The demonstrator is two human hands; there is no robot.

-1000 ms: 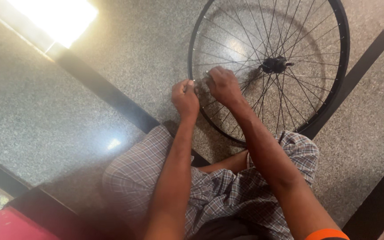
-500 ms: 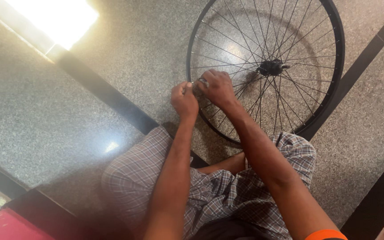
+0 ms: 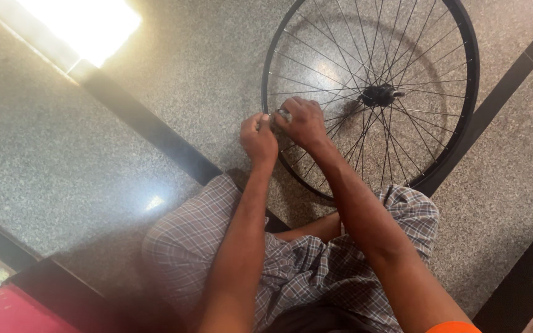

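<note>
View from above of a seated person working on a bicycle wheel point(image 3: 439, 148) that lies in the upper right of the frame on a speckled grey stone floor point(image 3: 63, 154) crossed by dark strips. The wheel has a black rim, thin metal spokes and a dark hub point(image 3: 379, 94) at its centre. Both hands meet at the rim's left edge, near the middle of the frame. The left hand point(image 3: 258, 137) is closed in a pinch on the rim. The right hand point(image 3: 303, 121), touching it, is clenched around a small metal tool point(image 3: 284, 115), too small to identify. Checked grey cloth point(image 3: 291, 265) covers the folded legs at the bottom. Bright glare fills the upper left.
</note>
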